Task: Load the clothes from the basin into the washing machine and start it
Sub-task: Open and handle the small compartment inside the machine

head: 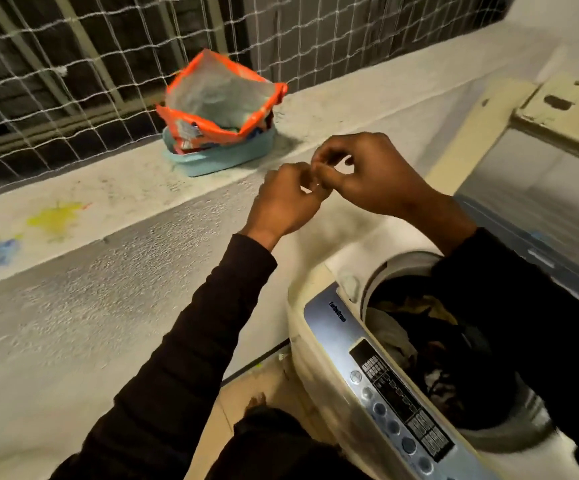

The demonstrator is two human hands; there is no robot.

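Your washing machine [402, 393] is a cream top-loader with a silver-blue control panel [390, 386] carrying round buttons and a dark display; its round drum opening sits below and to the right of your fingertips, already filled with clothes [416, 330] in dark, mustard and white fabric. The raised lid [537, 188] stands to the right of your fingers, its glass blurred. Your right sleeve [523, 323] hides much of the drum's far side, and the frame cuts off the machine's lower corner. The panel's long axis runs diagonally from just beneath your wrists toward the bottom right edge, and the drum opens upward. Your left hand [286, 199] and right hand [367, 174] meet in mid-air, curled fingers touching tip to tip and seemingly pinching something tiny; you cannot tell what it is. Beyond your fingertips, up and to the left on the concrete ledge [108, 188], an open orange packet [218, 98] sits in a pale blue tub [222, 157], in front of white netting [56, 81]
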